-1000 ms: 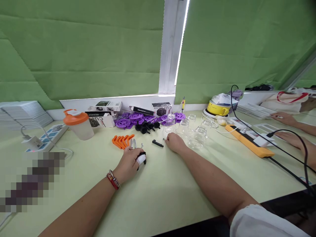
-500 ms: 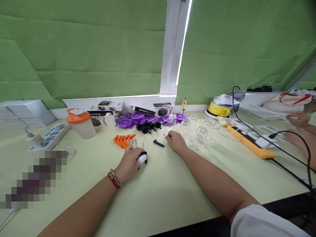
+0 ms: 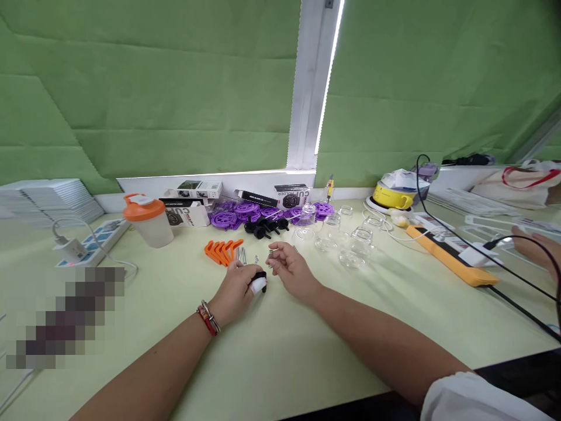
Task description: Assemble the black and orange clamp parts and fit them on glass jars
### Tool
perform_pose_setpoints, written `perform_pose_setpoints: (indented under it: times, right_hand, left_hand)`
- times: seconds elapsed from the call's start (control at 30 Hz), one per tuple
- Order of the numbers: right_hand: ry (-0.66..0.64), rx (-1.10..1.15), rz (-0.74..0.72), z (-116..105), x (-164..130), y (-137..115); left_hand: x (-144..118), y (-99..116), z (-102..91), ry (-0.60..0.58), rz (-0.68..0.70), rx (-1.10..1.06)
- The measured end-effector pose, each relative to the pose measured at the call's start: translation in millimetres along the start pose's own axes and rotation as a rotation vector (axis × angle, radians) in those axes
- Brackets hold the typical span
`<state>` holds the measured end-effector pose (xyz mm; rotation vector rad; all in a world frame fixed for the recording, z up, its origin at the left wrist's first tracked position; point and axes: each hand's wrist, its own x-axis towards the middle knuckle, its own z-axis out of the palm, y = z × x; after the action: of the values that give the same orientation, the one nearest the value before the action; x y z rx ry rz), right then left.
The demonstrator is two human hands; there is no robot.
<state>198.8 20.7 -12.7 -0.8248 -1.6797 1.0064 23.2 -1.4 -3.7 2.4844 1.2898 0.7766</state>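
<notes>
I saw the left hand (image 3: 236,291) wrapped round a black-and-white part (image 3: 259,285); just beside it, the right hand (image 3: 294,272) pinched a small metal spring (image 3: 270,255).

The left hand (image 3: 236,292) covers much of a black-and-white part (image 3: 259,285); the right hand (image 3: 293,270) partly hides a metal piece (image 3: 270,255) too small to make out. Pixel blocks (image 3: 70,316) mask something on the left of the bench (image 3: 245,362). At its right, the frame crops a co-worker's hand (image 3: 538,245).
</notes>
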Motion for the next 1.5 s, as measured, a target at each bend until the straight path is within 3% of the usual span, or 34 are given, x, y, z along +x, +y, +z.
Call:
perform_pose_setpoints:
  times: [0.13,0.77,1.13,1.5]
  right_hand:
    - [0.010,-0.023,-0.058,10.0,-6.6,-5.7]
    - [0.039,-0.164,-0.105,6.9,-9.2,-6.5]
    - [-0.050,-0.311,-0.259,3.7,-9.5,-8.2]
    - [-0.106,-0.342,-0.216,1.3,-8.7,-5.3]
  left_hand:
    - [0.2,-0.7,1.7,0.012,0.012,0.013]
    - [1.6,-0.6,3.5,0.011,0.035,0.022]
    - [1.0,-1.8,3.6,-0.003,0.047,0.023]
    - [1.6,-5.8,-0.2,0.017,0.095,0.064]
